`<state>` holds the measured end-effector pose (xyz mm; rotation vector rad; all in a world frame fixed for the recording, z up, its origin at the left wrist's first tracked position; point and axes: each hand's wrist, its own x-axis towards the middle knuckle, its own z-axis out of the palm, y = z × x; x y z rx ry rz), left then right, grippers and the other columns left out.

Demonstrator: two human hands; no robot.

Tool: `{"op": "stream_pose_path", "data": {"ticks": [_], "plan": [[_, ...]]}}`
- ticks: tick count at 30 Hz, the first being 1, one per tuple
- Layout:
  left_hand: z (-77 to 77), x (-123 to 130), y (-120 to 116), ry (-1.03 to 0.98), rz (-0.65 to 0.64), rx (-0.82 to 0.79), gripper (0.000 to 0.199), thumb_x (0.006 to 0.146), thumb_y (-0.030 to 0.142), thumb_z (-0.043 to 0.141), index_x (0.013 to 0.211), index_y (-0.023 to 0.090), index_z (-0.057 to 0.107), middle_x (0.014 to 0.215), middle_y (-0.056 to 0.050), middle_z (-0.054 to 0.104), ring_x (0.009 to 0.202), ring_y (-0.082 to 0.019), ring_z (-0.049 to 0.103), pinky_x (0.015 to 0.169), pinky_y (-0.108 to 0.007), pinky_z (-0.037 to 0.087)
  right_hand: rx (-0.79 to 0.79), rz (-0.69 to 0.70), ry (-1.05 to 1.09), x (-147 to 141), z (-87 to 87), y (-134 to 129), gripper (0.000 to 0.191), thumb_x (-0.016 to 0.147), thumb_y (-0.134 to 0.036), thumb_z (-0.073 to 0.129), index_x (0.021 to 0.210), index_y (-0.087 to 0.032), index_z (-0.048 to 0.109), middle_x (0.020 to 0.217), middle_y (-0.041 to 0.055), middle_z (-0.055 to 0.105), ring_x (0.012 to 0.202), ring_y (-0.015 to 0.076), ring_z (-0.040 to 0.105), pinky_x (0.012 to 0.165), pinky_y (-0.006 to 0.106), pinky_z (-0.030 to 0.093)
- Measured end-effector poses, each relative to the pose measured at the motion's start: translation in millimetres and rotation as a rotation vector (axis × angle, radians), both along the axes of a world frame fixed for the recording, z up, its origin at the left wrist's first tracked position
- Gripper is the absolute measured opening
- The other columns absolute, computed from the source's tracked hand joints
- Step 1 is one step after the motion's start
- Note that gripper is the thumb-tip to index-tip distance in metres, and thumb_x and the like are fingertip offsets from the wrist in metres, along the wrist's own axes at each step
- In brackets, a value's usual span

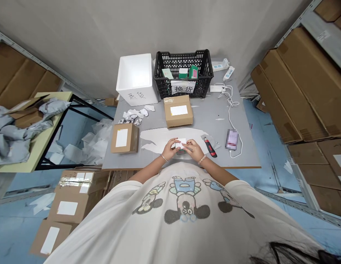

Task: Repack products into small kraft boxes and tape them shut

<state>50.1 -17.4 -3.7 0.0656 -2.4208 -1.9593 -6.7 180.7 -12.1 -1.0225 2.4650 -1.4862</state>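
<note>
Close to the table's front edge, my left hand and my right hand both grip a small white piece, perhaps paper or a little box; its kind is hard to make out. The fingers of both hands are bent in around it from either side. Something small and greenish shows just under the hands, mostly hidden. Beneath lies a torn white sheet on the grey table. A red and black utility knife rests just right of my right hand.
Behind my hands sits a labelled cardboard box, with another box to the left. A white foam box and a black crate holding small boxes stand at the back. Crumpled paper, a phone and white cables lie around.
</note>
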Motion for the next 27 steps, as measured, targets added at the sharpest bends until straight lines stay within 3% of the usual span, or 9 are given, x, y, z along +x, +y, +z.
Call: {"op": "stream_pose_path", "data": {"ticks": [3,7,10,14,16,18,20,23,27], "plan": [[0.1,1,1,-0.009,-0.007,-0.009,0.029,0.082,0.039,0.067,0.106,0.022,0.064,0.135,-0.014,0.049,0.134,-0.033,0.042,0.069,-0.034,0.058,0.034,0.008,0.041,2,-3.9,0,0.027,0.092,-0.037,0.059,0.110,-0.025,0.075,0.105,0.0073,0.054,0.084,0.0168,0.057,0.086,0.036,0.052],[-0.6,7,0,-0.033,-0.019,-0.067,0.027,0.083,0.035,0.064,0.107,0.023,0.062,0.135,-0.014,0.049,0.132,-0.032,0.045,0.071,-0.035,0.057,0.161,0.039,0.113,5,-7.9,5,0.026,0.090,-0.037,0.062,0.111,-0.027,0.075,0.112,0.0089,0.055,0.098,0.0211,0.054,0.094,0.040,0.049],[0.2,11,-3,0.003,-0.065,-0.162,0.032,0.083,0.034,0.065,0.113,0.023,0.058,0.141,-0.014,0.044,0.134,-0.031,0.043,0.084,-0.042,0.055,0.229,0.094,0.135,8,-6.6,11,0.031,0.090,-0.034,0.062,0.120,-0.030,0.070,0.123,0.0105,0.053,0.109,0.0244,0.051,0.100,0.045,0.045],[3.1,3,-7,0.134,-0.158,-0.370,0.053,0.069,0.035,0.081,0.112,0.022,0.053,0.146,-0.017,0.039,0.139,-0.034,0.035,0.108,-0.052,0.038,0.138,0.078,0.031,10,-3.5,17,0.054,0.084,-0.032,0.067,0.137,-0.027,0.056,0.135,0.0135,0.045,0.118,0.0279,0.048,0.105,0.050,0.041],[4.1,-4,-8,0.145,-0.200,-0.438,0.051,0.067,0.032,0.082,0.107,0.022,0.052,0.142,-0.017,0.043,0.137,-0.034,0.039,0.110,-0.053,0.035,0.066,-0.034,-0.089,11,-6.3,21,0.062,0.081,-0.031,0.067,0.140,-0.023,0.051,0.135,0.0151,0.046,0.118,0.0277,0.049,0.104,0.050,0.042],[4.0,-12,-9,0.124,-0.248,-0.475,0.048,0.067,0.031,0.081,0.103,0.023,0.050,0.135,-0.016,0.050,0.130,-0.033,0.047,0.106,-0.052,0.039,0.040,-0.184,-0.296,12,-13.6,28,0.050,0.080,-0.032,0.065,0.128,-0.020,0.057,0.126,0.0144,0.054,0.110,0.0256,0.054,0.099,0.048,0.045],[2.7,-18,-10,0.100,-0.292,-0.504,0.051,0.065,0.030,0.082,0.103,0.023,0.049,0.129,-0.015,0.055,0.123,-0.033,0.052,0.102,-0.051,0.042,0.064,-0.283,-0.631,17,-23.3,41,0.033,0.080,-0.036,0.061,0.108,-0.018,0.065,0.108,0.0110,0.062,0.096,0.0228,0.060,0.091,0.046,0.049],[0.5,-23,-11,0.056,-0.307,-0.557,0.066,0.059,0.029,0.085,0.114,0.022,0.048,0.123,-0.015,0.057,0.115,-0.034,0.057,0.097,-0.049,0.046,0.074,-0.230,-1.132,33,-33.3,68,0.028,0.079,-0.042,0.061,0.090,-0.017,0.067,0.088,0.0059,0.066,0.082,0.0206,0.063,0.080,0.041,0.052],[5.4,-29,-10,0.007,-0.342,-0.658,0.078,0.056,0.027,0.086,0.125,0.020,0.049,0.118,-0.017,0.060,0.109,-0.036,0.059,0.094,-0.049,0.048,0.005,-0.144,-1.190,58,-19.5,98,0.016,0.079,-0.032,0.065,0.086,-0.018,0.070,0.089,0.0063,0.069,0.087,0.0223,0.066,0.082,0.039,0.051]]}}
